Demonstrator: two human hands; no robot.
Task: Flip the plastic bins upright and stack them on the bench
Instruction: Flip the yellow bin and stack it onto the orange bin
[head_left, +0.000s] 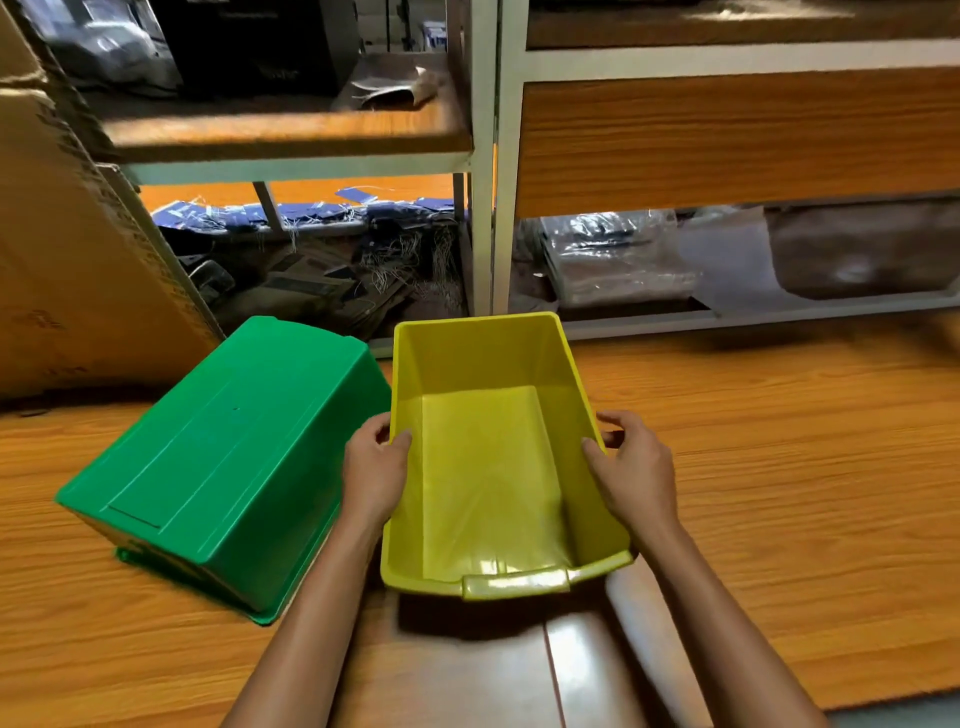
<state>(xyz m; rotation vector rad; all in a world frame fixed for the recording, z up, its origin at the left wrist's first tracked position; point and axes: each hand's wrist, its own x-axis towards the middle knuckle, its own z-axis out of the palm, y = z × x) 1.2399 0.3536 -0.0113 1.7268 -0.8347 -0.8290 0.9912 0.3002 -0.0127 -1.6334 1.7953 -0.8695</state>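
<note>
I see the wood-grain table (779, 467) running across the scene, with a shelf rack (488, 156) at its far edge and a cardboard box (62, 260) far left. I cannot read any print on the box or the packets under the shelves. The green bin (223, 467) lies upside down on the left, touching the yellow bin (493, 467), which is upright at centre. My left hand (374, 473) grips its left wall and my right hand (631, 467) its right wall, fingers (613, 418) curled outside, thumbs inside.
</note>
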